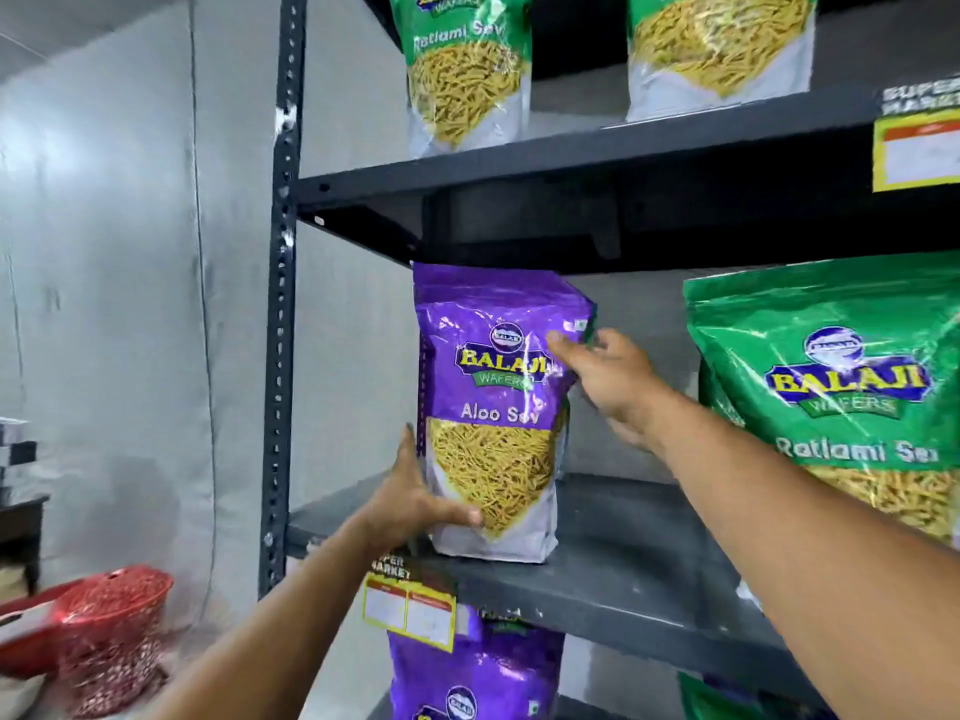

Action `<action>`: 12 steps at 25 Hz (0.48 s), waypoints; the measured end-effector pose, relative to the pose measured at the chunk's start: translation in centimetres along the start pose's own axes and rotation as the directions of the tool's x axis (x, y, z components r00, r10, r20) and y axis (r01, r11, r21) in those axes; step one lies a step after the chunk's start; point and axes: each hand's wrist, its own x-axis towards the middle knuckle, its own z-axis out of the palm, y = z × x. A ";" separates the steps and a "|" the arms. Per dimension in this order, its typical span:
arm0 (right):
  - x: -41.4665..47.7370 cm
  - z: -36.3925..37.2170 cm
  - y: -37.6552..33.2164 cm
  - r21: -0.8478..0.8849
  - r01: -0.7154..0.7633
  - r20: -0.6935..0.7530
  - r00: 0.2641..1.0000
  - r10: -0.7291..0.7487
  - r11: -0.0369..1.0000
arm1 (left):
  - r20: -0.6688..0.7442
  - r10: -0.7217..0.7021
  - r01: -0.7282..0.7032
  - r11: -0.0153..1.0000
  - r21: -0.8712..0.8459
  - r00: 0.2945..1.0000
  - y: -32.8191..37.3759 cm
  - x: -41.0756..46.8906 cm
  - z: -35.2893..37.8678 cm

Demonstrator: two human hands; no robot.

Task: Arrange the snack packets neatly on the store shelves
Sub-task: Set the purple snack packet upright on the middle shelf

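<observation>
The left hand clasps the lower left edge of a purple plastic "Balaji Wafers Aloo Sev" packet. The right hand pinches its upper right edge, thumb in front. The packet stands upright mid-frame on the dark grey metal shelf. Placing looks nearly finished. Green "Ratlami Sev" packets stand at right and above. A yellow tag reads "Super Market".
</observation>
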 end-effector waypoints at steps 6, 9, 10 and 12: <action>4.4 0.6 -2.4 0.158 0.110 -0.071 0.992 -0.100 0.981 | 0.191 0.144 -0.136 0.989 -0.056 0.971 -0.5 1.3 -0.1; 1.8 -0.8 -4.8 -0.021 0.230 0.071 0.971 -0.228 0.973 | 0.129 0.176 -0.177 0.984 -0.007 0.976 0.6 -0.4 0.1; 0.4 -1.5 -5.9 -0.125 0.264 0.111 0.962 -0.251 0.956 | 0.097 0.188 -0.191 0.981 0.019 0.977 0.9 -1.0 0.1; -2.2 -3.0 -8.7 -0.341 0.354 0.181 0.934 -0.309 0.871 | 0.061 0.203 -0.206 0.977 0.059 0.977 2.0 -2.6 0.2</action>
